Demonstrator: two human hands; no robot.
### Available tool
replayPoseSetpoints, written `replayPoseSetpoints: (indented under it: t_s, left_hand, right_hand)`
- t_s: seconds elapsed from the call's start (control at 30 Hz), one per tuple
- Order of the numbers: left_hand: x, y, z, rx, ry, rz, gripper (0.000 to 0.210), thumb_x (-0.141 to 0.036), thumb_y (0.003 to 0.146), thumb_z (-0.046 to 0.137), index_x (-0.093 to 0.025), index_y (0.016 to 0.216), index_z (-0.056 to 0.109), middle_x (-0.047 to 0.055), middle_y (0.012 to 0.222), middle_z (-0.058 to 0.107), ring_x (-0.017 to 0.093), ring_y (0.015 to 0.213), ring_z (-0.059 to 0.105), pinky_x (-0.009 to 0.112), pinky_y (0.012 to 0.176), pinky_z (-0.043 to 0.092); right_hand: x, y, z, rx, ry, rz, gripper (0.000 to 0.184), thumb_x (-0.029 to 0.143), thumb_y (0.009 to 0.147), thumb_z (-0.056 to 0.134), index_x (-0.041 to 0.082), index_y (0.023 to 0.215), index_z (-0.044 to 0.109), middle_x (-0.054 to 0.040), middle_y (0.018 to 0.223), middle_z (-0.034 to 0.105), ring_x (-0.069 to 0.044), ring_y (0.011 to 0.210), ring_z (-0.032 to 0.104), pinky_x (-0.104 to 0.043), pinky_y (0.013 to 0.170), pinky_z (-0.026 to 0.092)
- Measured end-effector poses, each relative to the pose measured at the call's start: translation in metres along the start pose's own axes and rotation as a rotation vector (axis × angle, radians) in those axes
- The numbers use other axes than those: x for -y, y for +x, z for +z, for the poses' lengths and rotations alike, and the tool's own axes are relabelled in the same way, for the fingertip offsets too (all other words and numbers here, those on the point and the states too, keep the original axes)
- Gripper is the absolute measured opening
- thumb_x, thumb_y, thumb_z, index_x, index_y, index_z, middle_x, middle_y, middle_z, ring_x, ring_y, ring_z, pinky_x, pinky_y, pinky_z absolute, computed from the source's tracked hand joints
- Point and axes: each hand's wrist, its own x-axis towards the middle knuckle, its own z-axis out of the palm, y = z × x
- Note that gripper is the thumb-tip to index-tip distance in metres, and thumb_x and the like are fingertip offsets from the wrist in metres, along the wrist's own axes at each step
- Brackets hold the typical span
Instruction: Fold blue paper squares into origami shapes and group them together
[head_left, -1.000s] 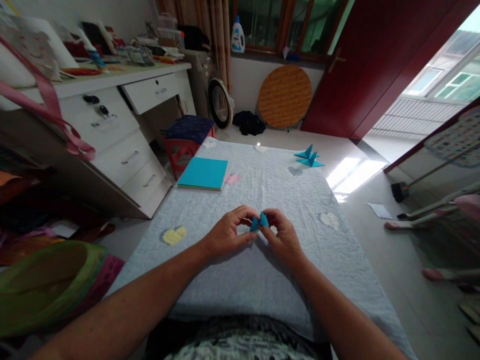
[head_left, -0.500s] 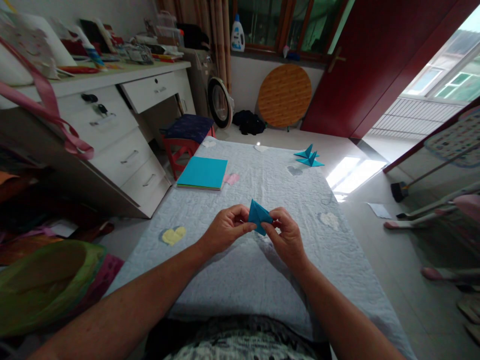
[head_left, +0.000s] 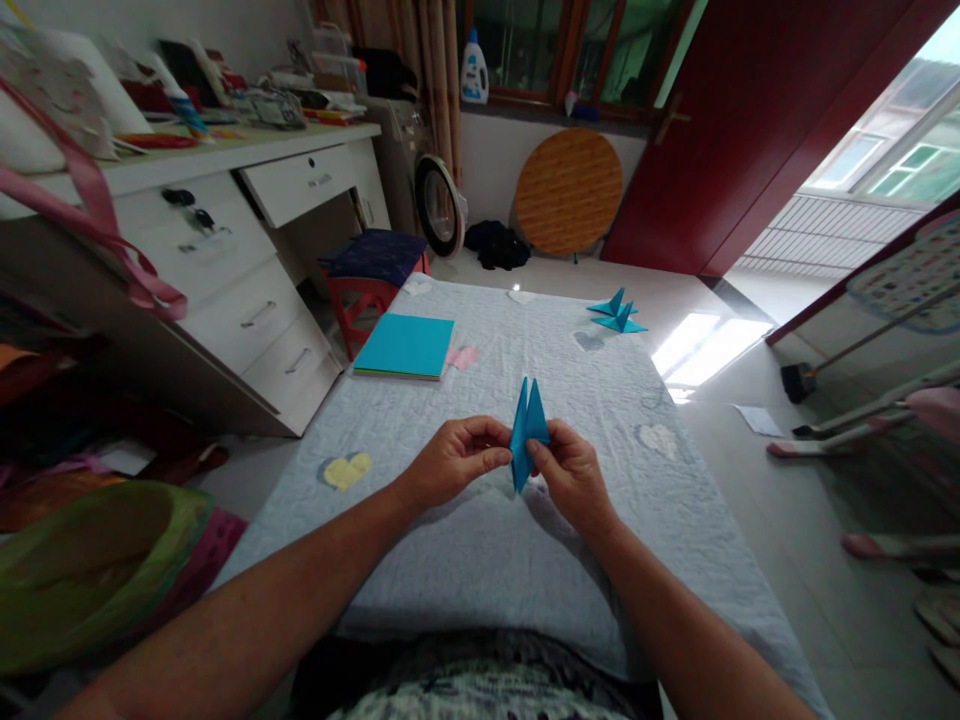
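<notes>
Between my hands is a blue folded paper (head_left: pixel 529 432), held up just above the cloth; two narrow points rise from it and one points down. My right hand (head_left: pixel 576 470) pinches its right side between thumb and fingers. At its left edge, my left hand (head_left: pixel 463 455) is closed in a pinch, thumb and fingertips touching the paper. Two finished-looking blue paper cranes (head_left: pixel 621 318) lie at the table's far right corner. A stack of square coloured paper (head_left: pixel 405 346), blue on top, lies to the far left.
A pale quilted cloth with heart patches covers the table (head_left: pixel 450 580). Beyond its far left corner is a red stool (head_left: pixel 367 290). A white desk (head_left: pixel 225 270) runs along the left, and a green-lined bin (head_left: pixel 90 580) is at the near left.
The blue paper has gone from a compact diamond to a taller, narrow form with two upright points. My hands have stayed in nearly the same place.
</notes>
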Motion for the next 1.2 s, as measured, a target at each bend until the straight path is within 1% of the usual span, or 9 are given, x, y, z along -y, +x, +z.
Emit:
replayPoseSetpoints:
  t_s: [0.13, 0.27, 0.47, 0.57, 0.77, 0.87, 1.03, 1.13, 1.2]
  left_hand:
    - [-0.002, 0.0, 0.0, -0.003, 0.023, 0.0, 0.017, -0.028, 0.082, 0.077, -0.014, 0.089, 0.07, 0.004, 0.084, 0.075, 0.016, 0.08, 0.07, 0.028, 0.082, 0.055]
    - [-0.004, 0.0, 0.0, -0.031, 0.076, 0.0, 0.017, -0.03, 0.083, 0.074, -0.014, 0.09, 0.072, 0.005, 0.084, 0.075, 0.017, 0.081, 0.07, 0.027, 0.079, 0.055]
    - [-0.006, -0.001, 0.002, -0.056, 0.125, 0.013, 0.017, -0.03, 0.085, 0.07, -0.014, 0.09, 0.073, 0.004, 0.081, 0.074, 0.016, 0.077, 0.069, 0.026, 0.076, 0.055]
    - [-0.003, -0.001, 0.003, -0.074, 0.121, 0.029, 0.019, -0.032, 0.087, 0.067, -0.014, 0.091, 0.072, 0.004, 0.079, 0.073, 0.015, 0.075, 0.068, 0.026, 0.074, 0.055]
    - [0.004, 0.0, 0.004, -0.156, 0.069, 0.008, 0.022, -0.027, 0.079, 0.077, -0.014, 0.094, 0.068, 0.002, 0.083, 0.073, 0.015, 0.076, 0.068, 0.025, 0.074, 0.054]
    - [0.007, 0.001, 0.003, -0.146, 0.057, -0.018, 0.024, -0.028, 0.078, 0.078, -0.014, 0.095, 0.068, 0.003, 0.085, 0.072, 0.015, 0.079, 0.068, 0.025, 0.075, 0.054]
    - [0.008, 0.002, 0.004, -0.084, -0.03, -0.074, 0.035, -0.03, 0.078, 0.08, -0.016, 0.106, 0.065, 0.004, 0.096, 0.071, 0.016, 0.083, 0.069, 0.027, 0.076, 0.055]
    - [0.008, 0.003, 0.005, -0.066, -0.094, -0.087, 0.04, -0.03, 0.076, 0.082, -0.015, 0.108, 0.064, 0.005, 0.095, 0.072, 0.016, 0.081, 0.069, 0.027, 0.075, 0.055]
    - [0.008, 0.004, 0.006, -0.056, -0.131, -0.091, 0.042, -0.03, 0.076, 0.083, -0.015, 0.109, 0.063, 0.005, 0.092, 0.072, 0.017, 0.079, 0.07, 0.028, 0.074, 0.055]
  right_hand:
    - [0.003, 0.0, 0.0, 0.009, -0.008, 0.014, 0.016, 0.033, 0.089, 0.062, 0.02, 0.08, 0.06, 0.0044, 0.064, 0.053, -0.011, 0.057, 0.049, -0.024, 0.054, 0.041]
    - [0.006, 0.001, 0.001, -0.014, -0.024, -0.001, 0.016, 0.032, 0.088, 0.062, 0.02, 0.079, 0.062, 0.0034, 0.065, 0.056, -0.011, 0.058, 0.051, -0.024, 0.057, 0.043]
    - [0.011, 0.004, 0.005, -0.018, 0.094, 0.043, 0.018, 0.035, 0.087, 0.064, 0.02, 0.077, 0.061, 0.0039, 0.062, 0.056, -0.01, 0.055, 0.05, -0.023, 0.053, 0.042]
    - [0.01, 0.005, 0.005, -0.009, 0.098, 0.047, 0.018, 0.036, 0.086, 0.065, 0.02, 0.077, 0.061, 0.0038, 0.063, 0.056, -0.01, 0.055, 0.05, -0.023, 0.053, 0.042]
    - [0.004, 0.003, 0.005, 0.014, -0.01, 0.027, 0.02, 0.034, 0.087, 0.064, 0.02, 0.074, 0.06, 0.0036, 0.064, 0.054, -0.011, 0.057, 0.048, -0.024, 0.055, 0.041]
    - [0.002, 0.003, 0.006, 0.025, -0.051, 0.013, 0.02, 0.033, 0.088, 0.062, 0.02, 0.073, 0.059, 0.0039, 0.063, 0.052, -0.011, 0.057, 0.047, -0.024, 0.055, 0.04]
    - [0.007, 0.005, 0.009, 0.064, -0.041, 0.002, 0.018, 0.034, 0.087, 0.061, 0.02, 0.075, 0.06, 0.0028, 0.064, 0.054, -0.011, 0.057, 0.047, -0.024, 0.055, 0.04]
    - [0.013, 0.004, 0.009, 0.112, -0.022, -0.002, 0.019, 0.035, 0.087, 0.06, 0.02, 0.076, 0.061, 0.0022, 0.064, 0.054, -0.011, 0.057, 0.047, -0.025, 0.056, 0.04]
    - [0.017, 0.003, 0.007, 0.151, -0.001, -0.002, 0.023, 0.037, 0.09, 0.056, 0.02, 0.076, 0.062, 0.0014, 0.065, 0.054, -0.012, 0.059, 0.048, -0.026, 0.058, 0.041]
